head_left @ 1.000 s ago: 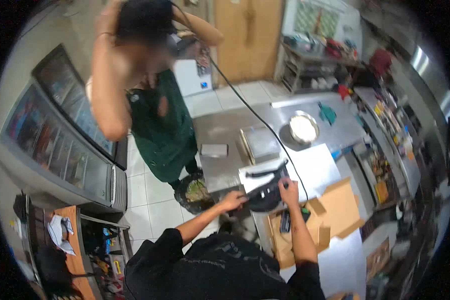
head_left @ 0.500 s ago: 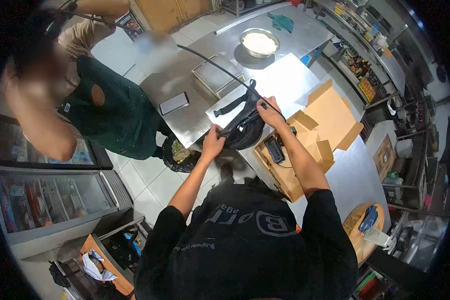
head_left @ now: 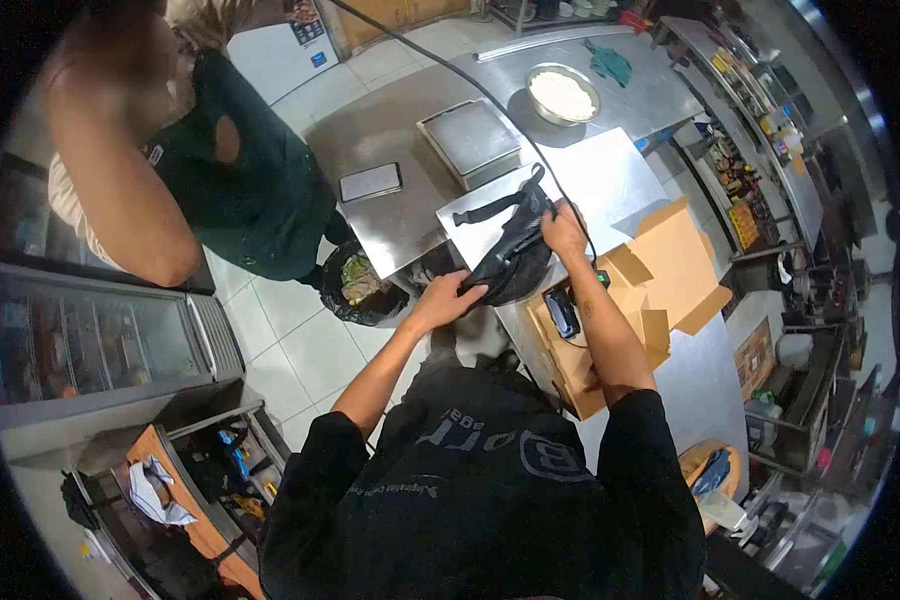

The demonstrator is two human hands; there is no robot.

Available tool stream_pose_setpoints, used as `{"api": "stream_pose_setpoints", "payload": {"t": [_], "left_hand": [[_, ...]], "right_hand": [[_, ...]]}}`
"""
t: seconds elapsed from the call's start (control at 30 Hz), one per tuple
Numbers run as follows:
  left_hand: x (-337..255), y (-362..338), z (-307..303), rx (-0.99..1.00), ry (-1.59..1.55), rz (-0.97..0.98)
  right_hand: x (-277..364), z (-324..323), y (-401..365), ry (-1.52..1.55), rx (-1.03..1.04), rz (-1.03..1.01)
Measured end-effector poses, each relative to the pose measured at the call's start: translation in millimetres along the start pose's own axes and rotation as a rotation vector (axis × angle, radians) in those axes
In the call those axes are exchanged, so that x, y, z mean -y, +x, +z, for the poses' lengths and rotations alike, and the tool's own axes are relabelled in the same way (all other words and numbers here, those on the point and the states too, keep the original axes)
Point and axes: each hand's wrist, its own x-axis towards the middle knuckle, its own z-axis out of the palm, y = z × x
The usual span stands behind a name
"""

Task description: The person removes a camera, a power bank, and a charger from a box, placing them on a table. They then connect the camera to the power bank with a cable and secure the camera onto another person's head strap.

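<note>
A black waist bag point(head_left: 515, 262) with a buckled strap point(head_left: 490, 210) hangs between my hands at the near edge of the steel table. My left hand point(head_left: 442, 303) has its thumb and fingers closed on the bag's lower left edge. My right hand point(head_left: 566, 234) grips the bag's upper right end, close to a black cable point(head_left: 470, 80) that runs up and away to the left. Just beneath my right forearm an open cardboard box point(head_left: 685, 270) holds a dark device point(head_left: 562, 314). The bag's inside is hidden from me.
On the steel table point(head_left: 375, 130) are a phone point(head_left: 370, 182), a square metal scale point(head_left: 473, 140), a bowl of white food point(head_left: 564, 95) and a green cloth point(head_left: 608, 63). A person in a green apron point(head_left: 260, 200) stands left, by a lined bin point(head_left: 360, 285). A round wooden board point(head_left: 725, 465) lies right.
My view has swung so the table and bag sit further right. My left hand has shifted its hold along the bag's edge and lies flatter. My right hand keeps its grip.
</note>
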Motion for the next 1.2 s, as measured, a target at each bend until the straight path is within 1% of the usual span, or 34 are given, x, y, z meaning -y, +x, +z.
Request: {"api": "stream_pose_setpoints", "payload": {"t": [0.03, 0.07, 0.13, 0.17, 0.2, 0.23, 0.27, 0.3, 0.33, 0.37, 0.4, 0.43, 0.47, 0.5, 0.53, 0.57, 0.6, 0.63, 0.67, 0.73, 0.77, 0.8, 0.83, 0.87, 0.9, 0.93, 1.0, 1.07, 1.1, 1.13, 1.17, 1.2], "left_hand": [[-4.3, -5.0, -10.7, 0.057, 0.031, -0.01], [-1.3, -9.1, -17.3, 0.047, 0.025, -0.013], [2.8, -17.6, -29.7, -0.022, 0.089, 0.251], [4.5, -20.7, -36.2, -0.034, 0.085, 0.248], [-3.9, -25.3, -46.9, 0.002, 0.108, 0.188], [-9.8, -30.0, -57.2, 0.037, 0.129, 0.124], [-13.4, -34.6, -67.0, 0.02, 0.129, 0.117], [-15.4, -41.2, -75.5, -0.042, 0.138, 0.095], [-13.3, -47.4, -82.8, -0.099, 0.15, 0.073], [-8.3, -50.3, -90.9, -0.098, 0.116, 0.032], [-4.0, -56.7, -99.6, -0.134, 0.052, 0.081], [-1.6, -60.3, -106.0, -0.154, -0.013, 0.151], [-22.3, -70.9, -118.1, -0.175, -0.025, 0.22], [-9.8, -72.6, -127.1, -0.184, 0.011, 0.192], [-29.3, -82.3, -138.1, -0.235, 0.072, 0.117], [-40.3, -86.7, -150.0, -0.238, 0.111, 0.109], [-47.7, -92.9, -153.3, -0.317, 0.059, 0.073], [-50.4, -100.4, -166.0, -0.301, 0.101, -0.052], [-31.8, -103.9, -165.9, -0.415, 0.002, 0.071], [-37.2, -112.2, -171.6, -0.498, -0.113, 0.111], [-39.4, -118.7, -177.6, -0.533, 0.008, 0.093], [-44.3, -125.8, -185.9, -0.576, 0.13, 0.055], [-38.0, -129.6, -188.1, -0.629, 0.073, 0.096], [-54.1, -133.8, -186.2, -0.717, 0.053, 0.132], [-53.9, -137.6, -193.4, -0.69, 0.044, 0.098], [-56.4, -143.4, -194.7, -0.717, -0.054, -0.043], [-51.6, -149.7, -207.1, -0.651, -0.01, -0.129], [-49.8, -154.0, -202.0, -0.827, 0.231, 0.054], [-43.5, -149.9, -201.3, -0.865, 0.284, 0.14], [-28.2, -148.0, -201.2, -0.898, 0.287, 0.185], [-11.0, -146.2, -203.3, -0.95, 0.298, 0.238], [11.6, -146.9, -202.8, -1.016, 0.301, 0.282]], "right_hand": [[0.2, -1.3, 2.4, 0.005, 0.039, 0.06], [0.6, -1.9, 3.9, 0.002, 0.042, 0.049], [9.6, -14.1, -3.3, 0.058, 0.088, 0.087], [3.7, -3.4, -6.3, 0.059, -0.029, -0.031], [4.7, -3.5, -7.2, 0.059, -0.026, -0.046], [6.8, -2.1, -7.8, 0.12, -0.016, -0.075], [10.6, 1.4, -7.7, 0.184, -0.004, -0.105], [22.2, -6.6, -9.8, 0.203, 0.099, -0.07], [33.9, -9.7, -10.9, 0.209, 0.111, -0.078], [45.5, -12.3, -12.8, 0.281, 0.161, -0.058], [54.2, -13.6, -12.8, 0.352, 0.197, -0.032], [57.6, -5.0, -12.8, 0.42, 0.121, -0.177], [60.4, 8.0, -10.0, 0.446, 0.111, -0.183], [60.9, 25.8, -1.4, 0.41, 0.134, -0.176], [76.3, 16.8, -2.6, 0.421, 0.154, -0.198], [98.6, 5.9, -8.0, 0.609, 0.183, -0.044], [100.7, 25.5, 0.4, 0.626, 0.178, -0.063], [112.1, 28.8, 5.6, 0.66, 0.212, -0.085], [121.3, 29.4, 8.5, 0.696, 0.266, -0.12], [143.8, 16.5, 5.0, 0.764, 0.25, -0.116], [162.1, 13.0, 0.6, 0.822, 0.257, -0.117], [168.7, 17.5, 5.9, 0.759, 0.28, -0.184], [189.1, -5.5, -0.6, 0.748, 0.371, -0.053], [194.2, 6.5, 2.6, 0.788, 0.336, -0.102], [201.3, 10.4, 4.3, 0.888, 0.435, -0.052], [205.0, 10.8, 5.7, 0.958, 0.492, -0.108], [215.8, 8.1, 3.2, 0.981, 0.545, -0.031], [222.6, 12.9, -1.1, 0.994, 0.532, -0.083], [225.7, 3.8, -5.3, 0.981, 0.547, -0.032], [233.0, -2.2, -10.9, 0.973, 0.557, 0.018], [234.7, 10.7, -10.1, 1.008, 0.578, 0.058], [238.3, 10.3, -15.7, 1.066, 0.556, 0.103]]}}
